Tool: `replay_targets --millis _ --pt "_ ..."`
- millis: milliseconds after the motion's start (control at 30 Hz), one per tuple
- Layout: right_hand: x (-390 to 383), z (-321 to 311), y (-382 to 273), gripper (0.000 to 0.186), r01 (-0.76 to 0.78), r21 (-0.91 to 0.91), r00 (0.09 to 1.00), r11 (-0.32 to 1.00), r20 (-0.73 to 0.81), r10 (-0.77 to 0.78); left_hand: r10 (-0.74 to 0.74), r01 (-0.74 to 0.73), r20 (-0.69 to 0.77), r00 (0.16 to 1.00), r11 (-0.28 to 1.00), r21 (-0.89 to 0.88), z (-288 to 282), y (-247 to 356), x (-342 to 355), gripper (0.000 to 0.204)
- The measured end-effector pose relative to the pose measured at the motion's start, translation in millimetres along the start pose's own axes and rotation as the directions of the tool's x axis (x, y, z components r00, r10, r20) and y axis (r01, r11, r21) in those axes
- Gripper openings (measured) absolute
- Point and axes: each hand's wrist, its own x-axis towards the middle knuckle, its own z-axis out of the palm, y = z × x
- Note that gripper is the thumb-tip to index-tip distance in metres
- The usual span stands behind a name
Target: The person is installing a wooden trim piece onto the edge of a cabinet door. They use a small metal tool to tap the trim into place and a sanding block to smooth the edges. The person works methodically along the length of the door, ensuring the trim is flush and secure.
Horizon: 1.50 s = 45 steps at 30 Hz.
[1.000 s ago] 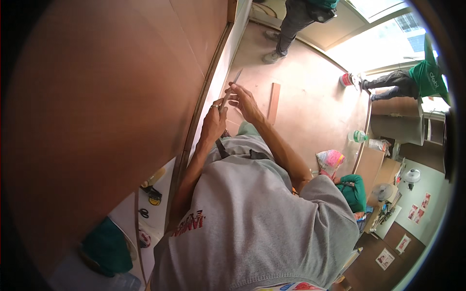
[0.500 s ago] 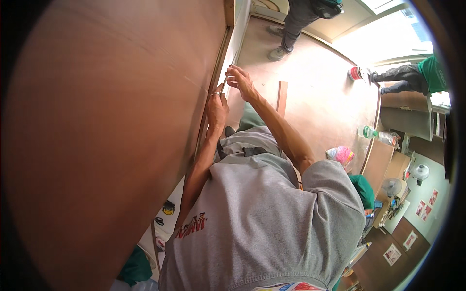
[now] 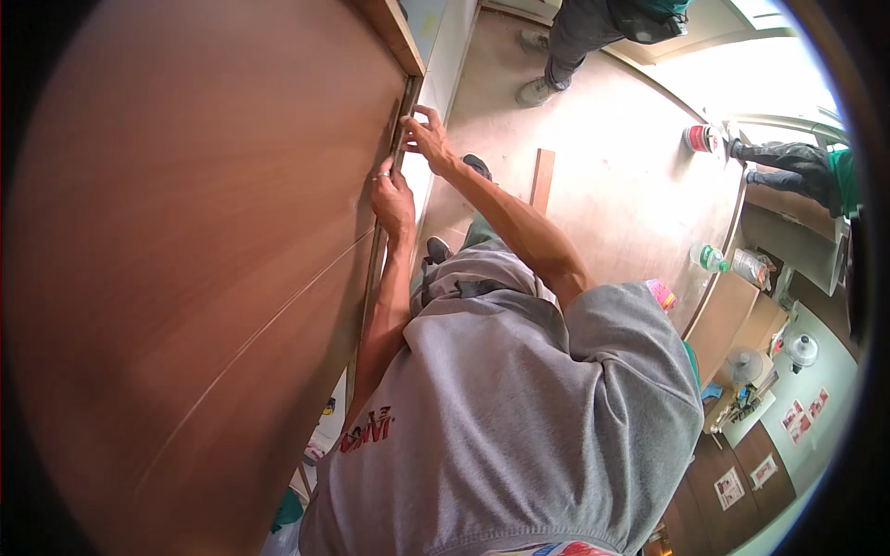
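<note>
A large brown wood panel point(image 3: 213, 232) fills the left side, with a thin pale line running across its face. Along its right side runs a narrow brown edge point(image 3: 400, 130), where both my hands are. My left hand point(image 3: 394, 206), with a ring on one finger, is closed at this edge, its fingertips pinched together. Just beyond it, my right hand point(image 3: 429, 144) reaches across, with bent fingers and thumb closed at the edge. Whatever small or thin thing lies between the fingers of either hand is too hidden to name.
A wooden strip point(image 3: 542, 181) lies on the brown floor point(image 3: 612, 185). One person point(image 3: 575, 46) stands ahead, another point(image 3: 788, 167) at far right beside a red and white bucket point(image 3: 702, 139). A plastic bottle point(image 3: 709, 257), a pink bag point(image 3: 661, 295) and a fan point(image 3: 743, 366) are at right.
Both hands have shifted left and slightly farther along the panel edge in the picture. The view has turned a little, and more of the panel's pale line shows.
</note>
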Motion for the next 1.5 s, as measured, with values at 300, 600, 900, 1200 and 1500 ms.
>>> replay_targets --millis 300,600,900,1200,1500 --pt "21 4 -6 0.061 -0.005 -0.056 0.996 0.998 -0.085 0.0 -0.01 0.013 -0.055 0.998 0.999 0.044 19 3 20 0.022" --pt "22 8 -9 0.063 -0.012 -0.094 0.993 0.995 -0.118 0.001 0.003 0.001 -0.124 0.992 1.0 0.031 26 4 18 0.022" --pt "27 8 -6 0.065 -0.02 -0.074 0.993 0.997 -0.117 0.011 -0.052 0.057 -0.075 0.996 0.995 0.077 24 14 22 0.021" --pt "27 8 -3 0.065 -0.036 -0.002 0.995 0.999 -0.097 0.036 -0.075 0.077 -0.034 0.997 0.996 0.046 32 10 19 0.025" --pt "26 8 -8 0.065 -0.051 0.009 0.993 0.999 -0.102 0.051 -0.021 0.023 -0.041 0.999 0.998 0.059 37 5 23 0.033"
